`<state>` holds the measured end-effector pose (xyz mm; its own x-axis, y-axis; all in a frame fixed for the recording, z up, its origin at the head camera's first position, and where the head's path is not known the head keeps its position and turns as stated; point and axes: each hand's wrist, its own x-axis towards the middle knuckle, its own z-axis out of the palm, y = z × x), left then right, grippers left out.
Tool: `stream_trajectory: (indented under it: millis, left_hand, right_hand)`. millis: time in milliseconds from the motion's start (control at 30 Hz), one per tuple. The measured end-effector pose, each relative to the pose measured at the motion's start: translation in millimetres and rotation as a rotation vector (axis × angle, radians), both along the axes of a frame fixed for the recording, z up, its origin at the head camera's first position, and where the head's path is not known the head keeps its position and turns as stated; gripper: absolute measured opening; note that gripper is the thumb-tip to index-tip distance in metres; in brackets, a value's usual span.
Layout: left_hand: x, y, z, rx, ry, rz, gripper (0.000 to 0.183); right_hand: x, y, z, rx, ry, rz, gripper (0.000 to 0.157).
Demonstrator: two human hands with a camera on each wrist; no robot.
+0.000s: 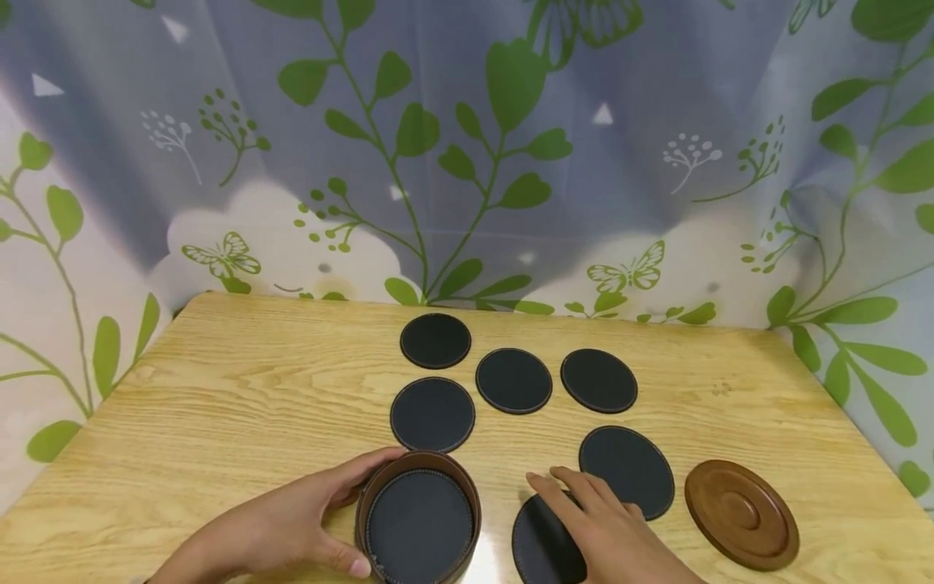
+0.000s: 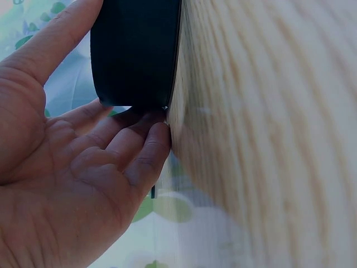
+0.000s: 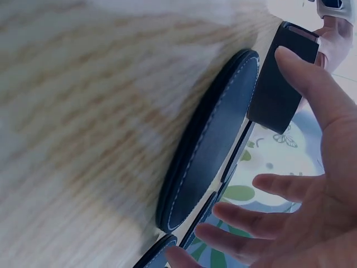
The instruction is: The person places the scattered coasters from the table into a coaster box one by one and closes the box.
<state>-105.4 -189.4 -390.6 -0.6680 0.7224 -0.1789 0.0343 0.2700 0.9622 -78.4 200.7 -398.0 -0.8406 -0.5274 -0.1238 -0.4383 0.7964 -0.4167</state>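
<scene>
My left hand [image 1: 292,515] holds a round, brown-rimmed coaster holder [image 1: 423,460] at its left side, thumb in front and fingers behind. The holder's dark outer wall [image 2: 136,56] shows in the left wrist view. Inside it lies a round black coaster [image 1: 419,527] with a stitched edge. My right hand [image 1: 609,527] hovers over another black coaster [image 1: 536,535], partly hiding it. In the right wrist view the right hand's fingers [image 3: 251,220] are spread and slightly bent above this coaster [image 3: 220,134], with nothing between them.
Another black coaster [image 1: 627,474] lies just beyond my right hand, and several more, such as this coaster [image 1: 514,380], lie farther back. A brown round lid [image 1: 740,513] with a raised ring rests at the right. A leaf-patterned curtain [image 1: 467,162] hangs behind the wooden table [image 1: 241,389].
</scene>
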Motion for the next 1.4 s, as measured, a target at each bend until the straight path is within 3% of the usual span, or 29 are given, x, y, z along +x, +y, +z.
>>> stream_trajectory:
  millis: [533, 933, 1400]
  left_hand:
    - [-0.1, 1.0, -0.1, 0.026, -0.035, -0.017, 0.101]
    - [0.3, -1.8, 0.1, 0.011, 0.023, -0.019, 0.101]
    - [0.7, -0.4, 1.5, -0.018, 0.03, -0.005, 0.101]
  right_hand:
    - [8.6, 5.6, -9.6, 0.05, 0.002, -0.027, 0.108]
    - [7.7, 4.1, -8.3, 0.053, 0.021, -0.021, 0.106]
    - [3.3, 1.3, -5.2, 0.084, 0.17, 0.009, 0.11]
